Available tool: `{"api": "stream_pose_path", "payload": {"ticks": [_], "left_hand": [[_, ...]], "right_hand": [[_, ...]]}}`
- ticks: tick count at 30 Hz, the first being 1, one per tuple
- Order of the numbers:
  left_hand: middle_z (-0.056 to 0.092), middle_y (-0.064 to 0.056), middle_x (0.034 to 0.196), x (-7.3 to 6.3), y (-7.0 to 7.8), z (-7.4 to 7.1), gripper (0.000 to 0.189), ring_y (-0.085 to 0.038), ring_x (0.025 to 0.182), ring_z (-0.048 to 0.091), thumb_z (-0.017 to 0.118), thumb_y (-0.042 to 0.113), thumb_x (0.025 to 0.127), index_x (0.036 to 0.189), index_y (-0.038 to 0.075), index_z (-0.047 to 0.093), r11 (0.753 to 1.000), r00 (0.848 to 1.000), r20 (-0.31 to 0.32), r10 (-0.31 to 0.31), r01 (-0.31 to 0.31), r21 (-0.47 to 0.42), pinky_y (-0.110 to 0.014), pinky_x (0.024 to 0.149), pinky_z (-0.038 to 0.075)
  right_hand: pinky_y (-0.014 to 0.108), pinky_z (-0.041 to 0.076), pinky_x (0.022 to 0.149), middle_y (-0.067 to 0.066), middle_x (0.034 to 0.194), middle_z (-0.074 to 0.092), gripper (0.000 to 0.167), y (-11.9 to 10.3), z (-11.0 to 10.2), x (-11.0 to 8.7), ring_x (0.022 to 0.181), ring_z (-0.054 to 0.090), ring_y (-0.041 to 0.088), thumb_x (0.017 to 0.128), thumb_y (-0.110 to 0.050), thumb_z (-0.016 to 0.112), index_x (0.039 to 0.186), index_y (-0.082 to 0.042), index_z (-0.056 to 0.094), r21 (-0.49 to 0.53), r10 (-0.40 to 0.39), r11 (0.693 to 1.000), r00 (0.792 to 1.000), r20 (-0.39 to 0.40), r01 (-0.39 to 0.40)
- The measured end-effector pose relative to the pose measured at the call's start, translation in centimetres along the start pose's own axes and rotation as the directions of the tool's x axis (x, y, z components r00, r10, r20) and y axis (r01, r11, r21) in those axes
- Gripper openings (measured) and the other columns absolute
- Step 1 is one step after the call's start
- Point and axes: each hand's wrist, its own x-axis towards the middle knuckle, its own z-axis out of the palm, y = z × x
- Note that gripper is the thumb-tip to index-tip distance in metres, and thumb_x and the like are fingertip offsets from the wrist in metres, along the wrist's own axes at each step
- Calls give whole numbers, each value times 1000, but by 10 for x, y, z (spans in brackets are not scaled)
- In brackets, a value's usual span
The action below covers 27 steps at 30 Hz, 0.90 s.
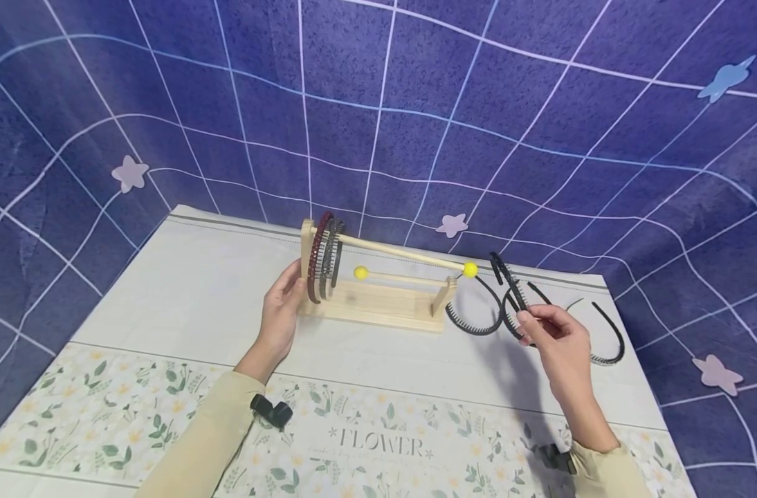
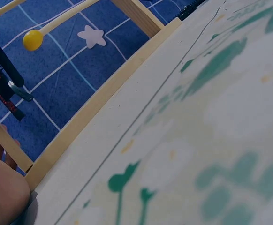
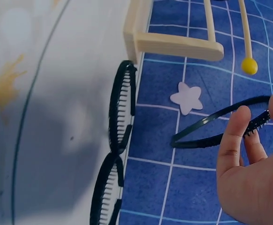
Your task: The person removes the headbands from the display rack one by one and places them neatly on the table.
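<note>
Sleeves [image 1: 198, 436] foremost; left hand [image 1: 277, 318] grips wooden stand [image 1: 391, 308], hung headbands [image 1: 315, 270] alongside; right hand [image 1: 562, 342] pinches black headband [image 1: 511, 280], unhung headbands [image 1: 476, 331] near.

Three headbands [image 1: 326, 259] beside the left hand [image 1: 277, 321], one headband [image 1: 512, 282] in the right hand [image 1: 560, 349], three loose headbands [image 1: 475, 333] near it; between hands, one rack [image 1: 378, 303], two yellow balls [image 1: 470, 270].

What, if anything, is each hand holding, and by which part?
Right hand: a headband, by its near toothed part. Left hand: the stand, by its left upright.
</note>
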Motion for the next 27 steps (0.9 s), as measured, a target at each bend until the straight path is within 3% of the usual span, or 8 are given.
{"api": "stream_pose_path", "payload": {"ticks": [3,8,13,18,22,27], "left_hand": [[36,-7,178,0,0,0,54,-23,165,33,46,19,121,173,7,35,1000,1000,0,2,-2,2,-28,135,33],[37,-9,178,-1,1,1,54,-24,164,34,45,18,120,172,6,35,1000,1000,-2,9,-9,2,-29,134,33],[37,-8,178,-1,2,1,54,-24,164,34,45,19,120,172,7,36,1000,1000,-1,10,-10,12,-28,134,34],[37,-8,178,-1,2,0,55,-24,164,34,45,20,120,172,7,35,1000,1000,2,10,-10,11,-28,133,35],[38,-9,177,0,1,0,54,-24,164,34,46,19,120,172,6,36,1000,1000,-1,11,-11,3,-28,134,34],[37,-7,177,-1,2,0,55,-23,164,33,46,20,120,172,7,35,1000,1000,2,5,-5,14,-28,134,33]], "right_hand": [[20,63,60,-1,81,78,11,2,-5,-3,59,69,11,97,5,82,98,-6,78,-24,-11,1000,1000,-7,11],[19,65,66,4,113,76,15,8,-14,-9,75,73,9,91,16,83,104,11,77,-61,-72,995,997,27,73],[11,60,71,8,135,67,26,13,-24,-12,83,71,6,85,17,87,108,15,76,-194,-142,968,985,95,158],[13,62,76,7,152,59,31,15,-33,-13,79,71,7,80,24,86,108,18,74,-188,-170,960,966,194,207],[13,62,85,1,159,54,35,20,-40,-15,80,72,6,76,26,87,108,17,75,-220,-207,938,940,270,270],[13,62,87,-1,159,58,37,27,-46,-18,84,73,7,72,28,89,104,13,77,-217,-229,929,927,297,299]]}}
